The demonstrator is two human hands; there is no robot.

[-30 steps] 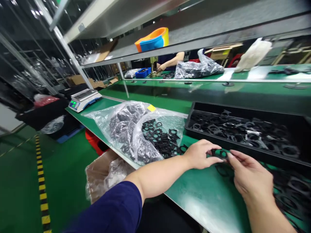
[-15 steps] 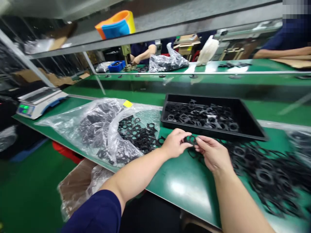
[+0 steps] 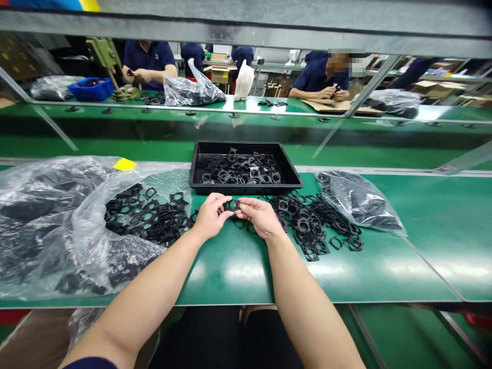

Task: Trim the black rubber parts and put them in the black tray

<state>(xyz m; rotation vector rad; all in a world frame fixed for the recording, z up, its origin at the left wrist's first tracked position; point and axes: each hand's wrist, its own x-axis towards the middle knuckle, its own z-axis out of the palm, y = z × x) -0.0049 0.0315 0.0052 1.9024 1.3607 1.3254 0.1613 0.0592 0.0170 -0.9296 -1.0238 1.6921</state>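
A black ring-shaped part (image 3: 232,205) is pinched between my two hands over the green table. My left hand (image 3: 211,215) grips its left side with thumb and fingers. My right hand (image 3: 259,215) is closed on its right side. Just behind them stands a black tray (image 3: 246,188) with many similar parts inside. Loose black parts (image 3: 303,223) lie in a heap to the right of my right hand. More black parts (image 3: 149,218) spill from the mouth of a large clear plastic bag (image 3: 92,205) on the left.
A yellow note (image 3: 125,164) lies on the left bag. A filled plastic bag (image 3: 359,202) sits at the right. Across the bench are a blue bin (image 3: 91,89), another bag (image 3: 192,89) and people working. A metal shelf (image 3: 246,36) crosses overhead.
The view has swung to the right, so the tray and my hands appear further left and the right-hand bag shows fully. Both hands still hold the ring part.
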